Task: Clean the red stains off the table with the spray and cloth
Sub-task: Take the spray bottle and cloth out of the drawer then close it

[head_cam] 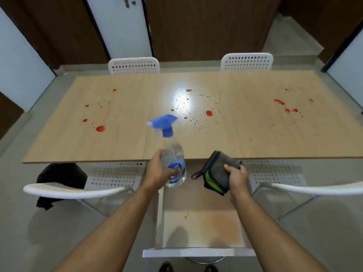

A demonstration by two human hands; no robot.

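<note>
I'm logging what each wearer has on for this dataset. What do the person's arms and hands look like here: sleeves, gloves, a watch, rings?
Both forearms are bare from the bottom edge of the frame to the wrists, with no sleeves in view. The left hand and right hand wear no gloves. No watch, bracelet or ring shows on either wrist or the visible fingers, and there are no markings.

Two bare forearms enter from the bottom edge, no sleeves visible anywhere along them up to the frame edge. No watch, band or ring seen on either wrist. Left hand (157,171) and right hand (236,178): no gloves, fingers uncovered. At the very bottom of the view, two dark rounded toe-caps show, the left shoe (166,267) and the right shoe (211,268), black or near black; detail too dim and too cropped to tell more.
</note>
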